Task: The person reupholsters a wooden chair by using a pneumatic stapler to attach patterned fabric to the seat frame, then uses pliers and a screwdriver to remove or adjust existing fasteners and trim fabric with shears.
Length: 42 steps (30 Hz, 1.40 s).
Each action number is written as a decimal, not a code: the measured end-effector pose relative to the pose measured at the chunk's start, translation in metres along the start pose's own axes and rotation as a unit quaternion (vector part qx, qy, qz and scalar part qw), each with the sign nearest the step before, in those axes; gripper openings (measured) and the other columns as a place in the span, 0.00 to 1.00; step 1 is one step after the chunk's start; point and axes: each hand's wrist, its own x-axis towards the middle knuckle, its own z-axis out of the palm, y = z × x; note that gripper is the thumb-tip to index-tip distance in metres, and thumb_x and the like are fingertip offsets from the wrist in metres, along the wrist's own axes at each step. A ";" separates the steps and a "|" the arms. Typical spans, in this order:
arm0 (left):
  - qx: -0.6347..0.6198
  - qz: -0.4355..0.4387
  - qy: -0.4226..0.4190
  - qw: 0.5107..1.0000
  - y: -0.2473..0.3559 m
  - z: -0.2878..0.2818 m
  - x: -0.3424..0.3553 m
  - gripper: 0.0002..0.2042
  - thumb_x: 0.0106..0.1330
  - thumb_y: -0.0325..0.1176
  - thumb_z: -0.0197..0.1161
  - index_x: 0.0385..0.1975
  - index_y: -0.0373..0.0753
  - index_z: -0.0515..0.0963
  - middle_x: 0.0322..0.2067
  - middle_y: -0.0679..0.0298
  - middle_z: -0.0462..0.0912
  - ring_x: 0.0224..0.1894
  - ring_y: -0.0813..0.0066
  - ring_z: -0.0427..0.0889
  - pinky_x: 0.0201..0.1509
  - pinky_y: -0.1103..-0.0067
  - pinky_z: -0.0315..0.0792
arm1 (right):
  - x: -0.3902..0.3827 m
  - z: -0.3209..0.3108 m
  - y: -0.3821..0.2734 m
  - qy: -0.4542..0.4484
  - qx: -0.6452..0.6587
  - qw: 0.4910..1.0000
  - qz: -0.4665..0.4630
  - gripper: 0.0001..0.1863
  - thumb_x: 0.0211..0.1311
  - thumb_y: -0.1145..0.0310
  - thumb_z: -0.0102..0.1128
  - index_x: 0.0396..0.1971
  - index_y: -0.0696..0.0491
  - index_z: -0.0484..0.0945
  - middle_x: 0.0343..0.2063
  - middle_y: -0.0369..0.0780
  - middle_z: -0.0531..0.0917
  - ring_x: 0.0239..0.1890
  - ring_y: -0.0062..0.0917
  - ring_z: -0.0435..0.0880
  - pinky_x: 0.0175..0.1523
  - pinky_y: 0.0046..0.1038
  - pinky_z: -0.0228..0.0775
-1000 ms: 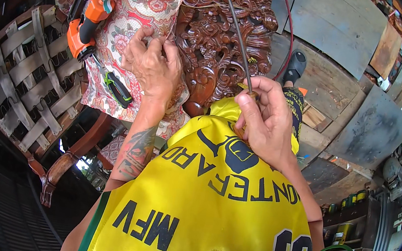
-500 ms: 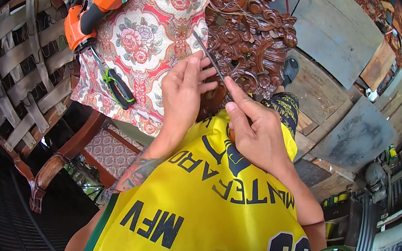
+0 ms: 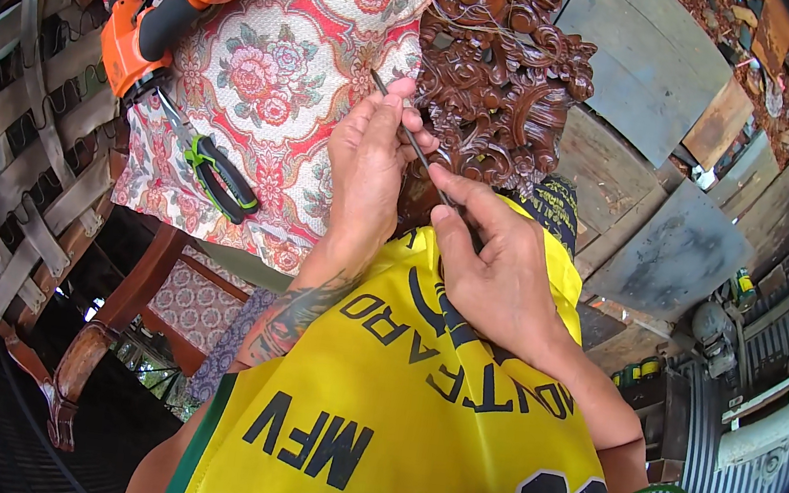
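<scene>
Woven strap webbing [image 3: 40,70] spans a wooden frame [image 3: 81,233] at 9 o'clock. Orange-black power tool [image 3: 168,25], 10 o'clock, and green-black pliers [image 3: 210,167] rest on floral textile [image 3: 361,36]. Left hand [image 3: 366,159]: fingers bent about the thin, dark metal rod [image 3: 415,145] near 12 o'clock; clamping cannot be told. Glossy scroll-carved wood [image 3: 518,84]: 1 o'clock. Right hand [image 3: 504,280]: thumb and fingers clamped on the rod. Smooth grey board [image 3: 675,251]: 3 o'clock.

At centre the near end of the dark rod [image 3: 420,153] is hidden inside the right hand [image 3: 500,269], the top edge crops the orange tool [image 3: 165,16] at upper left and the carved wood [image 3: 507,68] at top centre, and a grey object [image 3: 715,327] at right, perhaps machinery, is indistinct.
</scene>
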 end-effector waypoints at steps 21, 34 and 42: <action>-0.004 -0.003 -0.010 1.000 0.000 -0.001 0.002 0.16 0.83 0.36 0.52 0.60 0.31 0.77 0.30 0.69 0.76 0.31 0.80 0.78 0.36 0.82 0.75 | -0.008 0.020 -0.020 -0.014 0.026 0.995 0.092 0.25 0.69 0.79 0.57 0.66 0.62 0.75 0.22 0.55 0.80 0.20 0.17 0.74 0.29 0.27 0.69; -0.047 -0.005 -0.035 0.998 -0.004 -0.009 0.004 0.19 0.84 0.37 0.52 0.64 0.28 0.72 0.29 0.68 0.75 0.33 0.80 0.76 0.47 0.75 0.80 | -0.015 0.031 -0.026 0.006 0.004 0.995 0.095 0.24 0.74 0.77 0.58 0.69 0.54 0.76 0.20 0.27 0.67 0.22 0.08 0.58 0.25 0.18 0.54; -0.055 -0.023 -0.037 0.998 -0.001 -0.008 0.002 0.19 0.84 0.37 0.52 0.64 0.30 0.74 0.31 0.68 0.76 0.34 0.82 0.76 0.46 0.79 0.78 | -0.013 0.030 -0.026 0.004 -0.004 0.996 0.094 0.25 0.74 0.77 0.58 0.69 0.54 0.75 0.19 0.26 0.65 0.21 0.08 0.58 0.24 0.19 0.53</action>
